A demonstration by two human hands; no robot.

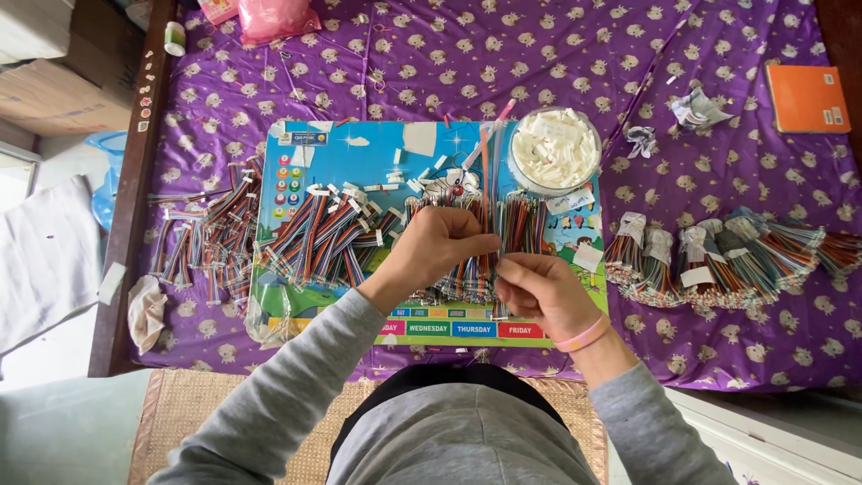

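Observation:
My left hand (431, 244) and my right hand (537, 289) meet over a colourful picture board (359, 148) on a purple patterned cloth (539, 63). Both pinch a thin bunch of multicoloured wire strips (492, 193) that stands upright between them. More strips with white labels lie fanned across the board (328, 229). A round clear bowl of white paper slips (555, 148) sits just beyond my hands.
Loose strips are heaped at the left (211, 238). Tied bundles of strips lie in a row at the right (718, 256). An orange booklet (806, 97), a pink bag (274, 16), crumpled wrappers (699, 110) and cardboard boxes (54, 85) are around the edges.

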